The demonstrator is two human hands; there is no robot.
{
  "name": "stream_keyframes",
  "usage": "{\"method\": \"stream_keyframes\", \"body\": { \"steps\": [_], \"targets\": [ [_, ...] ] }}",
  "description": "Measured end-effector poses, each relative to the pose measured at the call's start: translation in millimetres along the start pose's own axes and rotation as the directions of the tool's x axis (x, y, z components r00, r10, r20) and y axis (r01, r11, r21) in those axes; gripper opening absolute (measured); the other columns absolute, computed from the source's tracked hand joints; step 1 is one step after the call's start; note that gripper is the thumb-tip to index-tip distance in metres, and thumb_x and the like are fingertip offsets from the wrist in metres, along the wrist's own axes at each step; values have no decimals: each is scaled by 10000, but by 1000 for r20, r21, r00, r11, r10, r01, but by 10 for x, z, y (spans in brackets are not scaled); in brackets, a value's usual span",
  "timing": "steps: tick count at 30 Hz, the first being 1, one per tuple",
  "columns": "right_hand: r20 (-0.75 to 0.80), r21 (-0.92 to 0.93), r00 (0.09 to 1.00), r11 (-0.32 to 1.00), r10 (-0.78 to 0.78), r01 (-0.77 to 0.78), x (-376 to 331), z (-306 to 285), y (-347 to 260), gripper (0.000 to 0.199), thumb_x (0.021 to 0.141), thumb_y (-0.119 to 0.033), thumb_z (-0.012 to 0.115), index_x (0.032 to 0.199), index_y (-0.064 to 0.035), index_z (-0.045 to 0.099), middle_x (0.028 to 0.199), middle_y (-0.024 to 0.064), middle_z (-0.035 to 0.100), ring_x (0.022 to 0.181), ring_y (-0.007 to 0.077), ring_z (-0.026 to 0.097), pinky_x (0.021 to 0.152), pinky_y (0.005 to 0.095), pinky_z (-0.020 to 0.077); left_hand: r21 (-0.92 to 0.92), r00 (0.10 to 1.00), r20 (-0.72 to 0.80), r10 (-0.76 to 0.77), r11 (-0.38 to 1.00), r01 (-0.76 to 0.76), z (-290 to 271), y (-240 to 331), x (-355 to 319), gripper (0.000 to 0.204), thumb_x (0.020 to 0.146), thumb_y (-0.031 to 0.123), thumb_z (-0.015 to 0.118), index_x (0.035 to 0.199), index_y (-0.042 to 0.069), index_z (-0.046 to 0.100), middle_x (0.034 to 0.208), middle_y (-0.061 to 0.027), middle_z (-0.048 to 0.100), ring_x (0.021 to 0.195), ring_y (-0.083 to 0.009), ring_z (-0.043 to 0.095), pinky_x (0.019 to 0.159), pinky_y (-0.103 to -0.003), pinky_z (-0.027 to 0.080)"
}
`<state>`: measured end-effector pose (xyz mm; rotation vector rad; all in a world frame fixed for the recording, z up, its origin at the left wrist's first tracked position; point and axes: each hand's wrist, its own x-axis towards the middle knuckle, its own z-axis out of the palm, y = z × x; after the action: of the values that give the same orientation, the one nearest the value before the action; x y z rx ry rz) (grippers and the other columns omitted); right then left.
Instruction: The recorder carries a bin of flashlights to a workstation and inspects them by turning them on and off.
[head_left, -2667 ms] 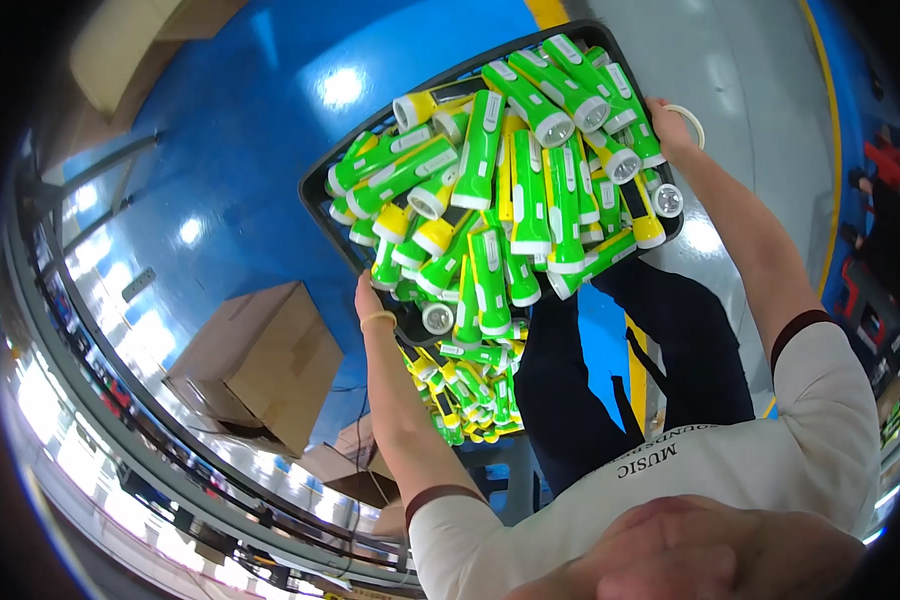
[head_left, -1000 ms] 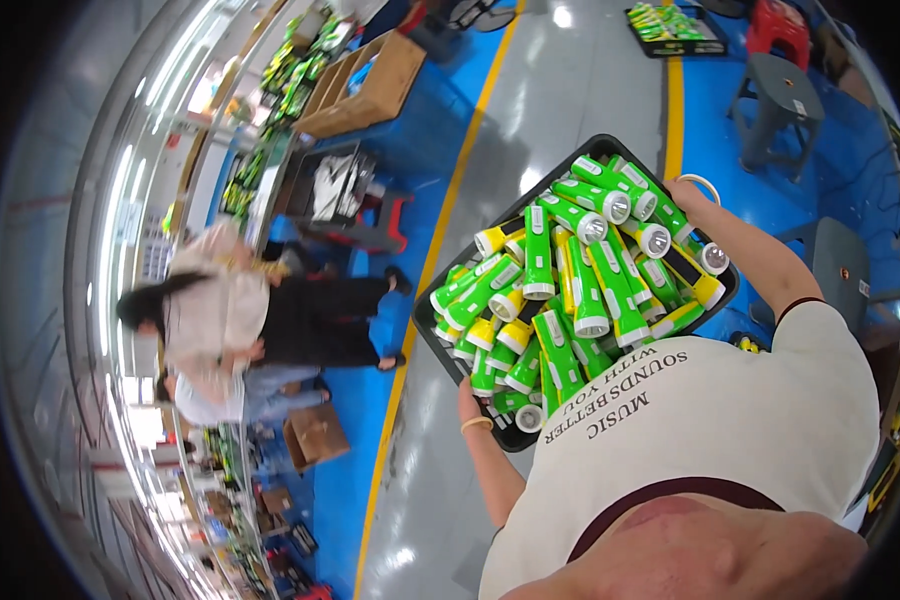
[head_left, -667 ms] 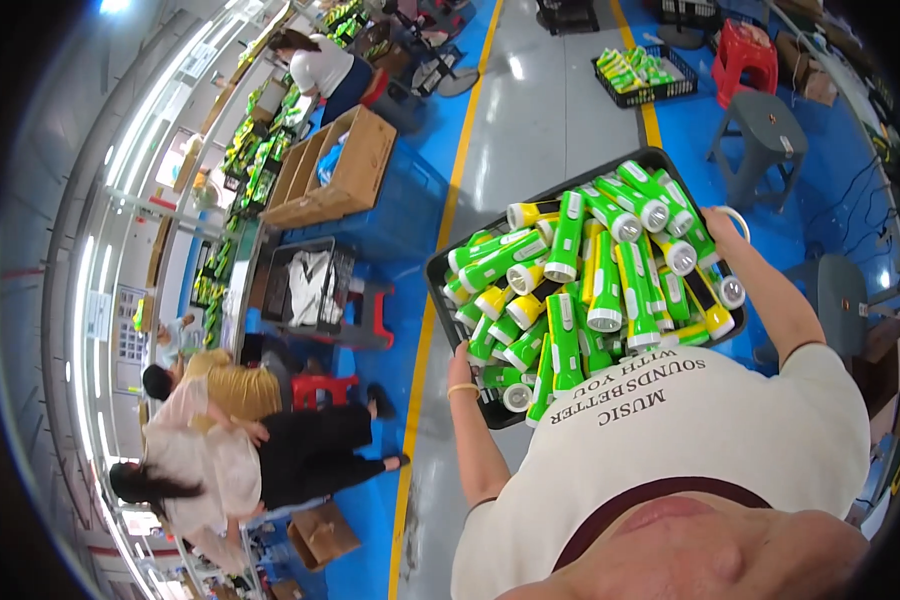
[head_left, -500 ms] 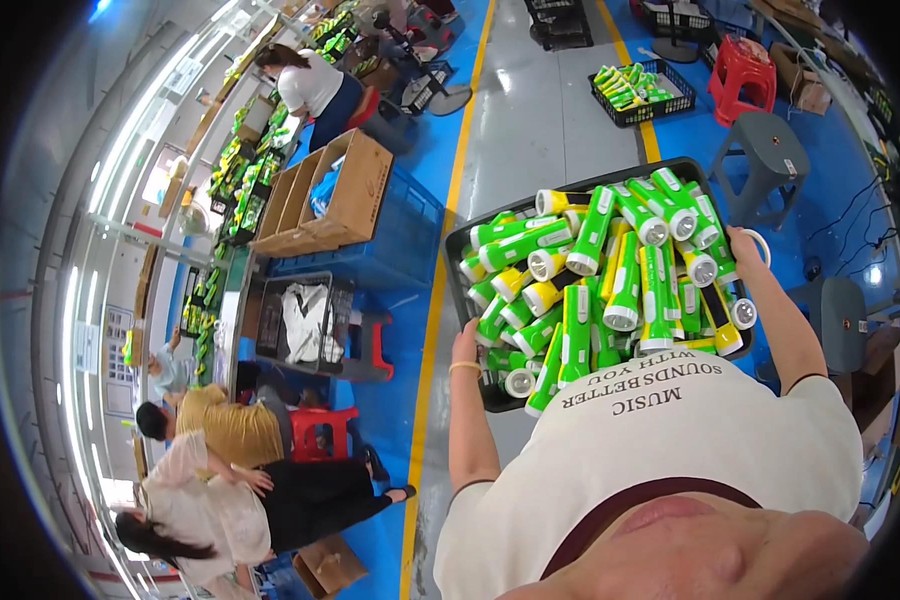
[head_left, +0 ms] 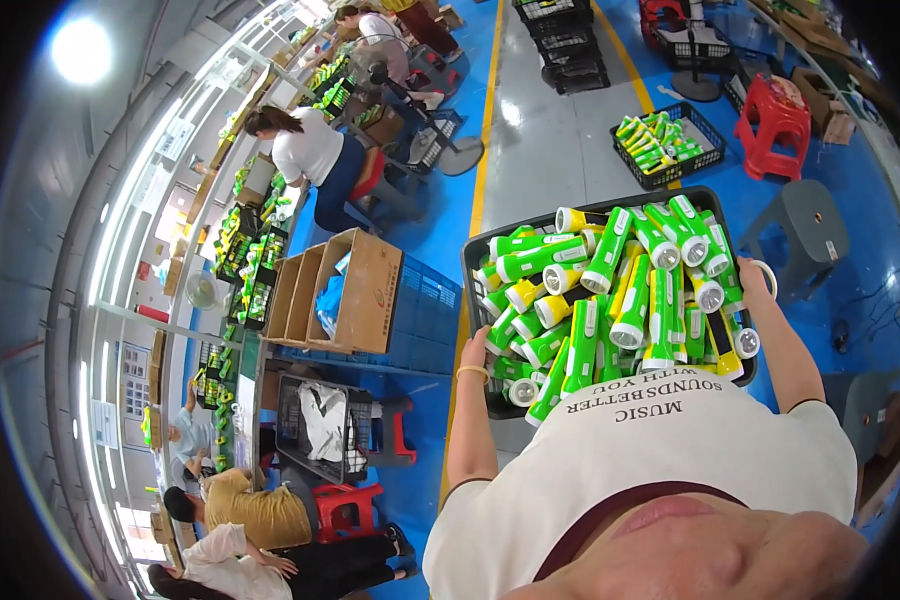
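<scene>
A black plastic crate (head_left: 471, 285) is held in front of my body, one hand on each side. It is heaped above its rim with green and white flashlights (head_left: 606, 252), several with yellow parts and clear round lenses. My left hand (head_left: 475, 350) is closed on the crate's left side, with a thin band on the wrist. On the opposite side, my right hand (head_left: 757, 282) grips the edge, with a pale ring around that wrist. The fingers of both hands are partly hidden by the crate's sides.
Ahead on the right, another crate (head_left: 660, 180) of flashlights stands on the floor near a red stool (head_left: 773, 130) and a grey stool (head_left: 800, 232). Stacked black crates (head_left: 573, 60) stand farther ahead. At left are a cardboard box (head_left: 370, 290), a white-clothed crate (head_left: 355, 465) and people seated at workbenches.
I have moved forward along the aisle with the crate. The stools, floor crates and workbenches have shifted down in view. Both hands keep their hold.
</scene>
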<state>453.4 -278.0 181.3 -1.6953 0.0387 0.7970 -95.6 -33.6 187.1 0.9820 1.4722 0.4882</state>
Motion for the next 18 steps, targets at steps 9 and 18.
{"method": "stream_keyframes", "body": {
  "steps": [9, 18],
  "targets": [
    [8, -124, 999, 991, -43, 43, 423, 468, -160, 285, 861, -263, 474, 1015, -25, 507, 973, 136, 548, 850, 226, 522, 741, 371, 421, -29, 1000, -2, -6, 1000, 6, -56, 396, 395, 406, 768, 435, 530, 674, 42, 573, 525, -23, 479, 425, -125, 410, 408, -277, 270],
    [-144, 18, 989, 999, 33, -30, 775, 771, -461, 381, 848, -291, 491, 990, 57, 550, 971, 166, 580, 842, 245, 557, 747, 379, 433, -43, 998, 48, 34, 999, -32, 390, 1311, 1587, 380, 758, 443, 540, 698, 69, 574, 493, -11, 440, 391, -125, 382, 375, -281, 248]
  ]
}}
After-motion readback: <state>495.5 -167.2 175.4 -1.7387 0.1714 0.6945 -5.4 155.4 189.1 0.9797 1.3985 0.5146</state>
